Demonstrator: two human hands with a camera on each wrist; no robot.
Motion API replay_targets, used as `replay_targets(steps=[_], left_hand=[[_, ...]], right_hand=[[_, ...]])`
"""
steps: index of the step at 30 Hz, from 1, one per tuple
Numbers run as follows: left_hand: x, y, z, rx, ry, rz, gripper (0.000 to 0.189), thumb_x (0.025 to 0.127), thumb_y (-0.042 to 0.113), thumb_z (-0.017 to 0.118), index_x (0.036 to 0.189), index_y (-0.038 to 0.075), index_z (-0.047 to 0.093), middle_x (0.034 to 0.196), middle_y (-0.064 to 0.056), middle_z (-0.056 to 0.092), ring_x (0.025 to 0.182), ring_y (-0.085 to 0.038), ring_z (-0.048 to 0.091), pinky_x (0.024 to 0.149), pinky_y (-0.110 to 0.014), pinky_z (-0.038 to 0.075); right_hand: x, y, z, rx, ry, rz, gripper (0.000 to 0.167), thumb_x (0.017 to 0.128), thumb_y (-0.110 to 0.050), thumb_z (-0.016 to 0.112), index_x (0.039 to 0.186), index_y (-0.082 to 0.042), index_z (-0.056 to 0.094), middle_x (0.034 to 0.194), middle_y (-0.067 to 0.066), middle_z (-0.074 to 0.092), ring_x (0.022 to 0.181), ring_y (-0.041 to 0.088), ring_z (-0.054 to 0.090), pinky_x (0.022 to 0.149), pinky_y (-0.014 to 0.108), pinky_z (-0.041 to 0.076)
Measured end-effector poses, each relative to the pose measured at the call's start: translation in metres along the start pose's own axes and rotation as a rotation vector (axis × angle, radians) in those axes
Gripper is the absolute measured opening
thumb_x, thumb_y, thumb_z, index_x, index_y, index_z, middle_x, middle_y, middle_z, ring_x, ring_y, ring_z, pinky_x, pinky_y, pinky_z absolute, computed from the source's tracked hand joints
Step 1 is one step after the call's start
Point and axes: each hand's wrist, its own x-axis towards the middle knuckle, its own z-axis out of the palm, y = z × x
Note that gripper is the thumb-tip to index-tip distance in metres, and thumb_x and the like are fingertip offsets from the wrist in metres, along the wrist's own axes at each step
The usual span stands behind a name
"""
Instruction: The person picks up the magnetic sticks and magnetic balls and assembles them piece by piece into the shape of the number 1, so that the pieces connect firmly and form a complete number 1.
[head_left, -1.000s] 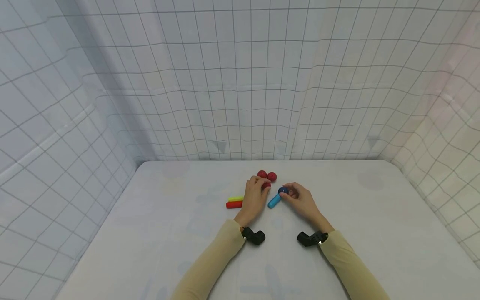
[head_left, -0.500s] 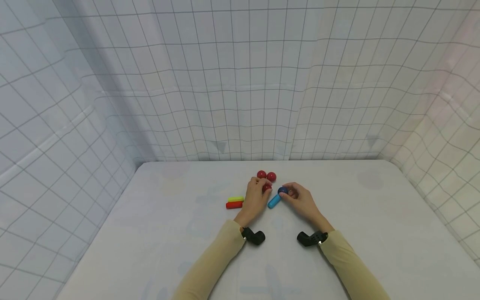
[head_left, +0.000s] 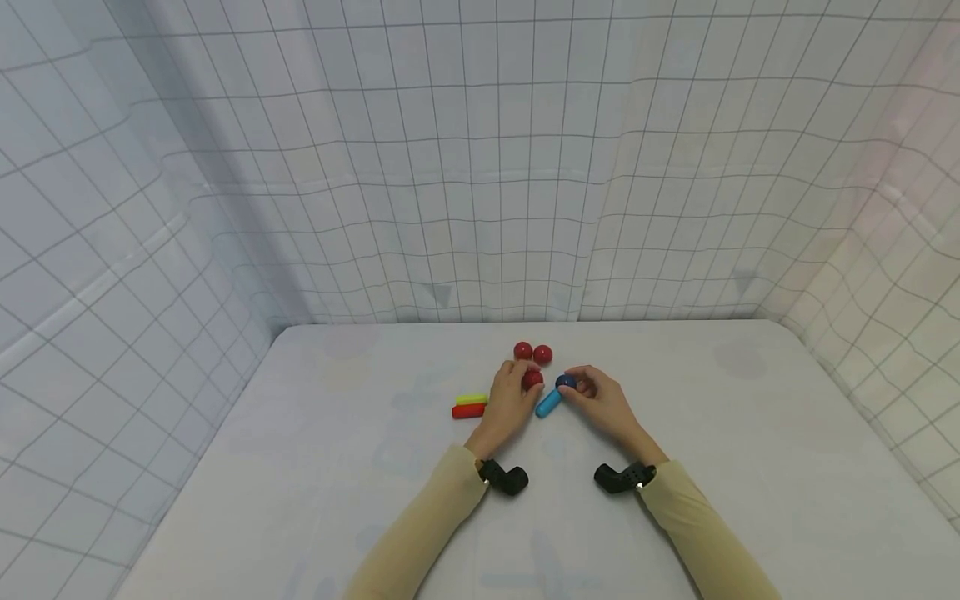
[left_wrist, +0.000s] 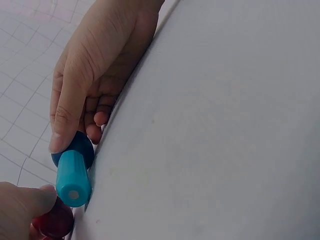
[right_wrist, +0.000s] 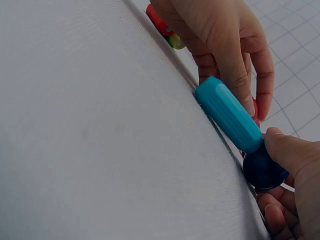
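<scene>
My left hand [head_left: 510,402] grips a red ball [head_left: 532,379] between thumb and fingers; in the left wrist view this hand [left_wrist: 22,207] is at the lower left. My right hand [head_left: 603,407] pinches a dark blue ball [head_left: 564,382], seen larger in the right wrist view as a ball [right_wrist: 262,170] under the thumb. A light blue faceted stick [head_left: 549,403] lies on the table, one end against the blue ball; its other end faces the left wrist camera. The red ball is mostly hidden behind fingers in the right wrist view.
Two more red balls [head_left: 532,352] sit side by side just beyond the left hand. Left of that hand lie a yellow stick [head_left: 472,400] and a red stick [head_left: 468,411], close together. A white table [head_left: 337,467] meets a grid-patterned curtain at the back.
The left hand has drawn the red ball slightly toward me, away from the two balls behind, and more of it shows. The right hand and the blue ball have stayed in place.
</scene>
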Motion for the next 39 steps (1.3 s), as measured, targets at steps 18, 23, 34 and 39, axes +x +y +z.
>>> replay_targets(steps=[18, 23, 34, 39], left_hand=[[-0.01, -0.001, -0.007, -0.059, -0.017, 0.034, 0.028, 0.09, 0.016, 0.067, 0.116, 0.009, 0.06, 0.105, -0.007, 0.057, 0.095, -0.019, 0.051, 0.084, -0.031, 0.046], [-0.013, 0.0, -0.01, -0.068, -0.036, 0.005, 0.029, 0.091, 0.017, 0.066, 0.118, 0.01, 0.061, 0.105, -0.005, 0.059, 0.094, -0.017, 0.053, 0.084, -0.029, 0.047], [-0.016, -0.004, -0.014, -0.052, -0.035, 0.023, 0.03, 0.091, 0.013, 0.065, 0.12, 0.007, 0.06, 0.107, -0.007, 0.06, 0.096, -0.018, 0.055, 0.085, -0.031, 0.047], [-0.019, -0.006, -0.017, -0.04, -0.033, 0.025, 0.03, 0.09, 0.015, 0.067, 0.119, 0.007, 0.061, 0.105, -0.006, 0.06, 0.094, -0.018, 0.055, 0.084, -0.03, 0.047]], right_hand=[[0.0, 0.001, 0.0, 0.007, -0.001, 0.004, 0.032, 0.087, -0.024, 0.07, 0.114, -0.006, 0.063, 0.085, 0.003, 0.058, 0.076, 0.017, 0.054, 0.067, 0.029, 0.045], [0.0, 0.001, 0.0, 0.009, -0.01, 0.014, 0.032, 0.088, -0.025, 0.069, 0.114, -0.007, 0.063, 0.086, 0.003, 0.058, 0.077, 0.017, 0.054, 0.068, 0.029, 0.045], [0.001, 0.002, -0.001, 0.01, -0.005, 0.01, 0.032, 0.088, -0.027, 0.069, 0.114, -0.008, 0.063, 0.086, 0.003, 0.059, 0.077, 0.017, 0.054, 0.068, 0.03, 0.046], [0.0, 0.003, -0.001, 0.006, -0.008, 0.008, 0.032, 0.088, -0.027, 0.069, 0.114, -0.009, 0.063, 0.086, 0.003, 0.059, 0.077, 0.017, 0.054, 0.068, 0.03, 0.046]])
